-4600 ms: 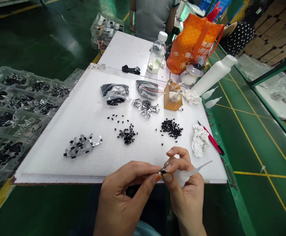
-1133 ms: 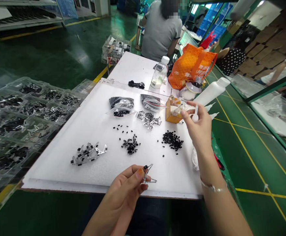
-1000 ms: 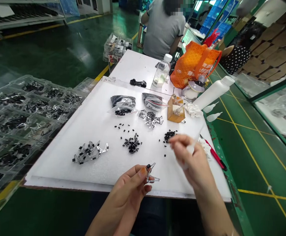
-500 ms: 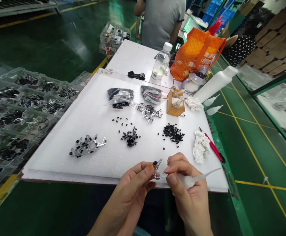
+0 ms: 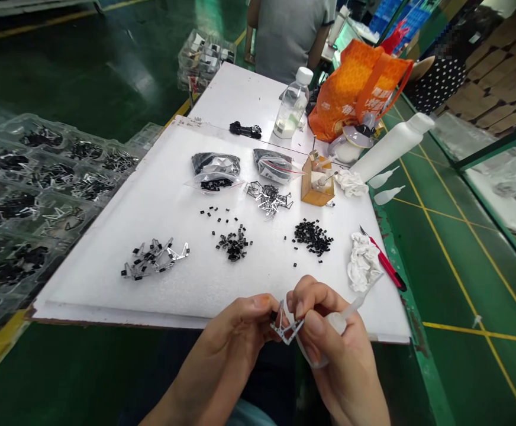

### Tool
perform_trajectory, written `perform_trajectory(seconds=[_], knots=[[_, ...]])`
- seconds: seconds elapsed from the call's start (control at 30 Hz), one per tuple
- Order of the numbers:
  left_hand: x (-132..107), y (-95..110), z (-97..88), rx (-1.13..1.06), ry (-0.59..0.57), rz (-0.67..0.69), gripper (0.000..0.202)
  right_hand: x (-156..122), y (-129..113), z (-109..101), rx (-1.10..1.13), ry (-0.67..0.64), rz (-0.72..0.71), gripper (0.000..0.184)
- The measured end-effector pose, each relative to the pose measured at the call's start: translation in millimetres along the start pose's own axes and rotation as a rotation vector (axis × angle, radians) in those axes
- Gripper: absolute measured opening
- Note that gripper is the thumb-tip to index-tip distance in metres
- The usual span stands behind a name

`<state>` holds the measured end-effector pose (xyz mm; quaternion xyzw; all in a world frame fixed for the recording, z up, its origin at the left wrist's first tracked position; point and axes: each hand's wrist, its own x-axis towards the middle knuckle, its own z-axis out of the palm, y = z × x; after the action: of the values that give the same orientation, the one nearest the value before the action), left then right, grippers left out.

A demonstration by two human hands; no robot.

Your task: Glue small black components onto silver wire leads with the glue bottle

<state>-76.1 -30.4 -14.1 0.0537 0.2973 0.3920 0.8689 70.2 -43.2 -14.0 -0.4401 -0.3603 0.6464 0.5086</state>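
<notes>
Between my fingertips is a small silver V-shaped metal bracket (image 5: pixel 288 338) with a black piece at one end. My left hand (image 5: pixel 234 334) pinches the bracket by that black end. My right hand (image 5: pixel 344 355) is closed around a white squeeze dropper bottle (image 5: pixel 336 322), whose thin nozzle points up and right. The right thumb and forefinger meet at the bracket's other arm. Ahead on the white table lie two heaps of tiny black pieces (image 5: pixel 234 245) and a pile of brackets with black ends (image 5: pixel 154 258). Bare brackets (image 5: pixel 269 198) lie farther back.
Right of the heaps are a crumpled white tissue (image 5: pixel 363 263) and a red utility knife (image 5: pixel 391 267). Behind stand a wooden holder (image 5: pixel 313 192), a large white bottle (image 5: pixel 393 148), a clear bottle (image 5: pixel 291 109) and an orange bag (image 5: pixel 351 89). Clear compartment trays (image 5: pixel 58 177) sit left.
The bracket has turned in my fingers, so its V now opens upward. My right hand has rolled, and the dropper bottle's nozzle points more steeply up. The view has shifted slightly.
</notes>
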Motion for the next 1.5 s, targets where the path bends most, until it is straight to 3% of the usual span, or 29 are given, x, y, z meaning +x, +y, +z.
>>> perform_trajectory(seconds=[0.5,0.8,0.93,1.03,1.13,1.27,1.37,1.5], knots=[[-2.1,-5.4,-10.8,0.073,0.086,0.029,0.027,2.6,0.2,2.4,-0.005,0.020,-0.041,0.020],[2.1,0.9,-9.2,0.131,-0.052,-0.020,0.031,5.2,10.1,-2.7,0.091,0.080,0.056,0.022],[1.4,1.2,-11.9,0.193,0.065,-0.004,0.033,15.5,16.0,-25.4,-0.096,0.124,0.098,0.028],[1.4,3.0,-13.7,0.320,0.216,0.059,0.036,32.0,13.3,-49.3,-0.539,0.253,0.024,0.036],[2.0,4.9,-14.2,0.430,0.353,0.171,0.038,49.8,7.5,-62.6,-0.856,0.319,-0.055,0.030],[2.0,4.3,-15.6,0.508,0.433,0.300,0.041,63.7,4.9,-60.0,-0.903,0.263,-0.068,0.011],[0.9,2.8,-18.7,0.529,0.461,0.366,0.042,65.5,7.3,-56.3,-0.843,0.265,-0.066,0.011],[-1.0,3.0,-20.0,0.516,0.479,0.373,0.040,57.0,11.7,-53.0,-0.604,0.278,-0.047,0.021]])
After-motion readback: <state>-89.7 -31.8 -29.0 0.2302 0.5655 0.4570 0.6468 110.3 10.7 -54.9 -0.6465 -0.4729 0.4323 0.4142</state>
